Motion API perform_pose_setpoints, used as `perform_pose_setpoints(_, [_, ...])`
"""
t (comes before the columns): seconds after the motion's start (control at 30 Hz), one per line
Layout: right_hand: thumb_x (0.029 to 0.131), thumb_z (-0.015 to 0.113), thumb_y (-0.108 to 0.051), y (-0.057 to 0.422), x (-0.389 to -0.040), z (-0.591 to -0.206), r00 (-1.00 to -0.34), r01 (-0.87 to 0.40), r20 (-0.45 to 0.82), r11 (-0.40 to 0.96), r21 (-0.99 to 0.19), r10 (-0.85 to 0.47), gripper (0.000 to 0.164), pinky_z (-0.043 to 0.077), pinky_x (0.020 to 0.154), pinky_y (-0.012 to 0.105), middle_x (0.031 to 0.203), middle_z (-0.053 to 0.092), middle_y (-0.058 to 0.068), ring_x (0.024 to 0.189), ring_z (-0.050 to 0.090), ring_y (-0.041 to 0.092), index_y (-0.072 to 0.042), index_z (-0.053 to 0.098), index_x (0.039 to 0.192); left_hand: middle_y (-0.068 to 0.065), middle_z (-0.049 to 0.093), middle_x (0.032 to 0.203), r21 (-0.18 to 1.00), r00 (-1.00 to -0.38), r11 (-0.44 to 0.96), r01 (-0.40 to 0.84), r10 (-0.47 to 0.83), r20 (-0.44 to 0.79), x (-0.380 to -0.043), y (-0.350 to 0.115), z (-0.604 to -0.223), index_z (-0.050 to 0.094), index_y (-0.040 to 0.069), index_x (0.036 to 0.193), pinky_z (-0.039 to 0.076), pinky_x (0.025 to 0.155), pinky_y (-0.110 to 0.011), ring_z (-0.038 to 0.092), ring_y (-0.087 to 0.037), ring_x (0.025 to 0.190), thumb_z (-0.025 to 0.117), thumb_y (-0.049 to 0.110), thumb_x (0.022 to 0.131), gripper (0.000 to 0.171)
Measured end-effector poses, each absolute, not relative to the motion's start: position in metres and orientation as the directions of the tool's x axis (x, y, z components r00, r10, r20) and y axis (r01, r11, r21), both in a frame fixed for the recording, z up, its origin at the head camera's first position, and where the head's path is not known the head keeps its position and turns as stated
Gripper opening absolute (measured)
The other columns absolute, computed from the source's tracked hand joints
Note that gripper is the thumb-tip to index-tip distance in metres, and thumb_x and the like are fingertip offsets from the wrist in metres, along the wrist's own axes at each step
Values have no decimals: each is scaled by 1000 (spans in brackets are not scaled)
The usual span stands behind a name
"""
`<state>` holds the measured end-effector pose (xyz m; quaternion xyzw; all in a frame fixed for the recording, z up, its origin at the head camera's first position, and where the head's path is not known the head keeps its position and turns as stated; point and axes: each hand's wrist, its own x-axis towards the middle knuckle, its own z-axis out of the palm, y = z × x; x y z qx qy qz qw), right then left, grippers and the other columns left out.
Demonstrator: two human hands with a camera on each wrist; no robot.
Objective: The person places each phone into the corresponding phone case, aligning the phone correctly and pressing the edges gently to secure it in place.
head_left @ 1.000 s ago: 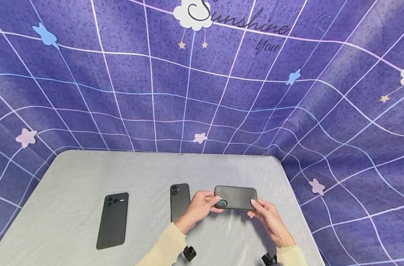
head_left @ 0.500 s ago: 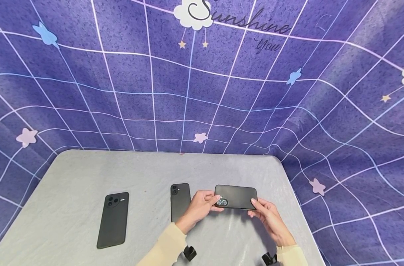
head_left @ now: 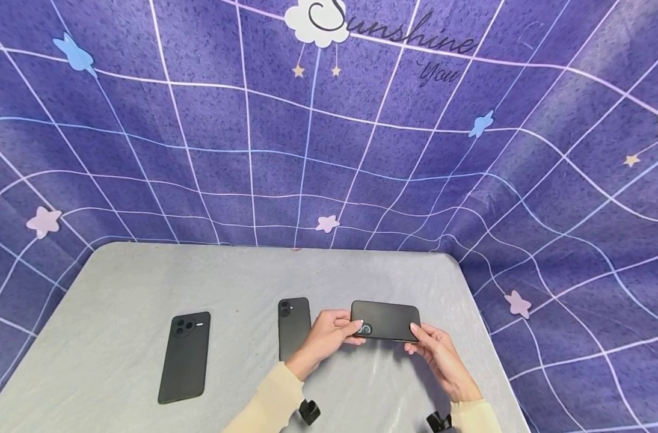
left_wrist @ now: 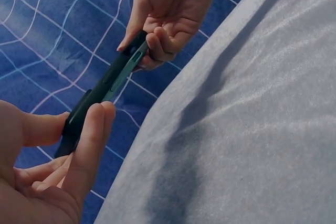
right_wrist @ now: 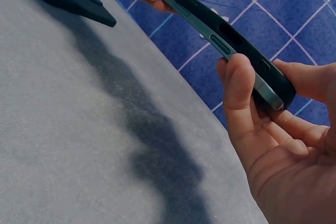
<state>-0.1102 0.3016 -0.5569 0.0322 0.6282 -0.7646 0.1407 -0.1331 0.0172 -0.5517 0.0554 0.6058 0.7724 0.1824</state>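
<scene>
Both hands hold a phone (right_wrist: 223, 48) together with its black case (head_left: 391, 320), sideways above the table. The case covers the phone's back, while a strip of the phone's teal side shows along the case edge in both wrist views. My left hand (head_left: 325, 338) pinches the camera end, its thumb over part of the lenses. At the opposite end my right hand (head_left: 441, 361) grips with thumb on the case back and fingers underneath. The phone's screen side is hidden in the head view.
A black phone-shaped item (head_left: 293, 325) with a camera bump lies just left of my left forearm, partly covered by it. Farther left lies another larger one (head_left: 184, 358). A grey cloth covers the table (head_left: 242, 270); a purple patterned curtain (head_left: 275, 138) hangs behind.
My left thumb has slid a little farther over the camera lenses. The phone and case have tilted slightly, and both hands otherwise keep their places.
</scene>
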Motion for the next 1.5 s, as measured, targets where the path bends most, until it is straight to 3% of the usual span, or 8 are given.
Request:
perform_pose_setpoints(0.5, [113,55,-11,300,-111,-558,-961,243,-211,-182,-953,-177,17,62,75,22,89,75,0,75,72,9,-6,71,109,-27,76,109,953,-925,-210,-220,354,-136,-134,17,-554,64,-19,126,67,84,-38,77,-48,94,68,1,104,30])
perform_pose_setpoints(0.8, [112,56,-12,300,-110,-556,-964,238,-209,-179,-955,-166,16,62,74,22,88,75,0,74,72,10,-5,70,108,-28,76,112,953,-926,-211,-219,354,-134,-133,17,-552,63,-20,129,67,85,-40,76,-51,96,68,1,104,33])
perform_pose_setpoints(1.0, [113,54,-11,301,-110,-555,-963,226,-191,-182,-957,-192,18,62,75,23,88,75,0,75,72,9,-5,70,109,-26,76,111,955,-927,-202,-219,349,-139,-133,17,-553,63,-19,130,67,84,-39,79,-44,93,69,1,104,33])
perform_pose_setpoints(1.5, [114,53,-12,303,-113,-556,-956,245,-204,-189,-951,-210,20,61,72,21,85,74,0,72,71,8,-7,71,105,-29,76,112,953,-930,-235,-192,355,-100,-133,17,-558,64,-19,127,66,84,-40,77,-48,94,68,2,104,31])
